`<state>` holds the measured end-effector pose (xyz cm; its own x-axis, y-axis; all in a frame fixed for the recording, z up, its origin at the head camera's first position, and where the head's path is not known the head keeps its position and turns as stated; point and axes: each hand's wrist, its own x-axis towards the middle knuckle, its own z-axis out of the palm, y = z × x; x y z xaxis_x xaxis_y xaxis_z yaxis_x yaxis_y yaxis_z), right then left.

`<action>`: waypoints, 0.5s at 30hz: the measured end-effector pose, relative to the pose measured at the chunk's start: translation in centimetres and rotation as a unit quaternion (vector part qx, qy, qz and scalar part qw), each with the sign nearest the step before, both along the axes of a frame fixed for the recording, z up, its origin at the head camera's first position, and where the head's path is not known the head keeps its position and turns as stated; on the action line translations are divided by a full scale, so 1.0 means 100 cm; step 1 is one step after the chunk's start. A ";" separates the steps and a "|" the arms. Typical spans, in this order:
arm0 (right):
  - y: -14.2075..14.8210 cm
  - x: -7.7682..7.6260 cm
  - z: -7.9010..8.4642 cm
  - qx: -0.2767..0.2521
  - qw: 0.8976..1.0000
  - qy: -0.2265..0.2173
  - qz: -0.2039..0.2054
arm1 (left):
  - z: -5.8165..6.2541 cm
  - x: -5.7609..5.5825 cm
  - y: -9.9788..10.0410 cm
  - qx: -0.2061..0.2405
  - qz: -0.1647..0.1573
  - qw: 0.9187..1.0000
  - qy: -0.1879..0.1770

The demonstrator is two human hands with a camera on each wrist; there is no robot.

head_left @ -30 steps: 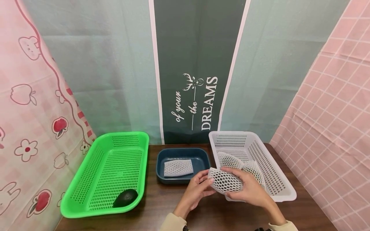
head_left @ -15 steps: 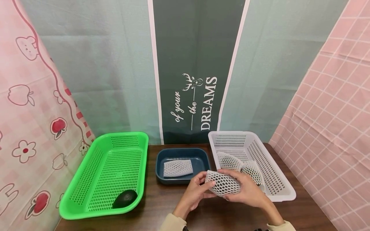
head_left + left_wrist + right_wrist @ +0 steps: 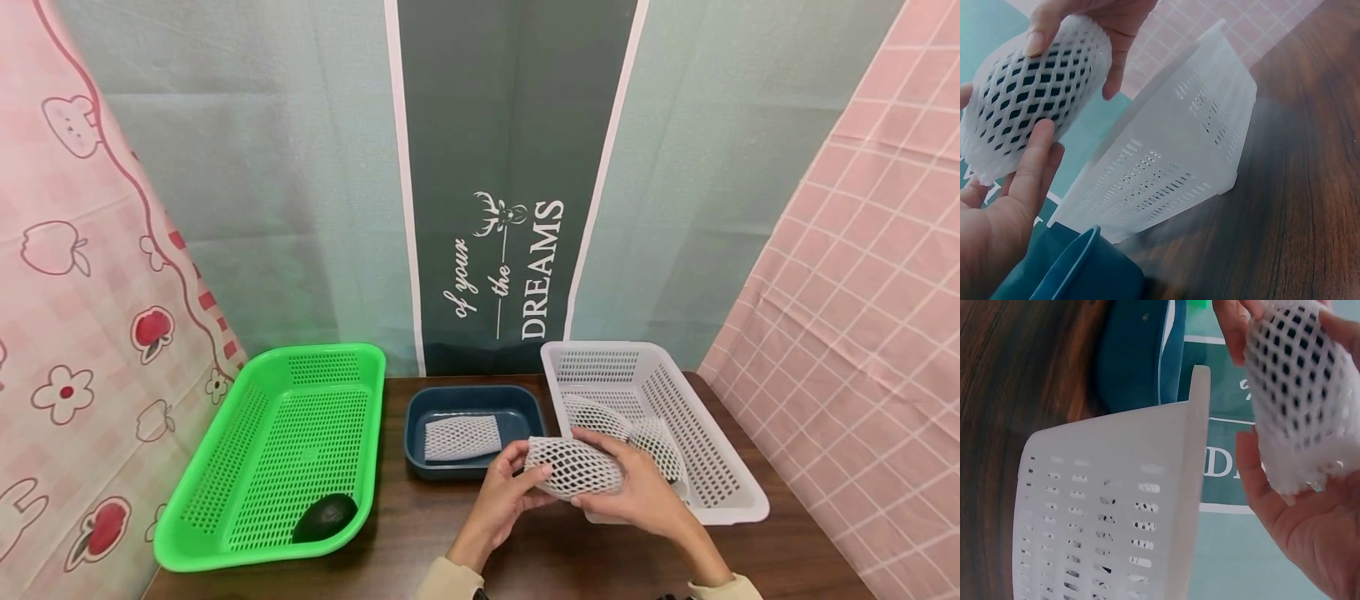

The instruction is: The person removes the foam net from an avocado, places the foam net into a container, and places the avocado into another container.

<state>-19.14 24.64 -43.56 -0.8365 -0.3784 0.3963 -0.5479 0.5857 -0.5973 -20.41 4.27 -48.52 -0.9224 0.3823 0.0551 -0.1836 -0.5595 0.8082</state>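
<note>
One desk (image 3: 420, 533), dark wood, bearing a green basket (image 3: 307, 450) at left, a white basket (image 3: 708, 450) at right and a blue bin (image 3: 450, 472) between them. Two hands, the right hand (image 3: 637, 487) gripping the right end and the left hand (image 3: 510, 492) pinching the left end of one netted piece (image 3: 577, 468), dark inside white mesh, held above the desk at the white basket's near left corner. Remaining: two netted pieces (image 3: 598, 417) in the white basket; one white net (image 3: 462, 438) in the blue bin; one black oval (image 3: 326, 517), near right in the green basket.
</note>
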 end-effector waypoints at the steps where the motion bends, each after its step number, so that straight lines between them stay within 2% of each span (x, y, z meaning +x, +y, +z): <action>1: 0.001 -0.002 -0.003 -0.002 1.000 0.002 -0.007 | 0.000 0.000 0.000 0.000 0.005 1.000 -0.002; 5: 0.003 -0.004 -0.009 -0.024 0.999 -0.009 -0.024 | 0.000 -0.001 -0.002 0.002 0.019 1.000 -0.008; 7: 0.004 -0.004 -0.010 -0.065 0.997 -0.034 -0.011 | -0.001 -0.001 -0.004 0.006 0.020 1.000 -0.012; 9: 0.003 -0.003 -0.011 -0.122 0.990 -0.065 0.016 | -0.002 -0.002 -0.006 0.011 0.020 1.000 -0.015; 12: 0.003 -0.003 -0.013 -0.204 0.973 -0.098 0.053 | -0.003 -0.003 -0.010 0.017 0.022 0.999 -0.016; 13: 0.003 -0.003 -0.013 -0.217 0.969 -0.099 0.060 | -0.003 -0.004 -0.011 0.017 0.023 0.999 -0.016; 15: 0.002 -0.003 -0.014 -0.224 0.969 -0.085 0.058 | -0.003 -0.004 -0.013 0.017 0.026 0.999 -0.017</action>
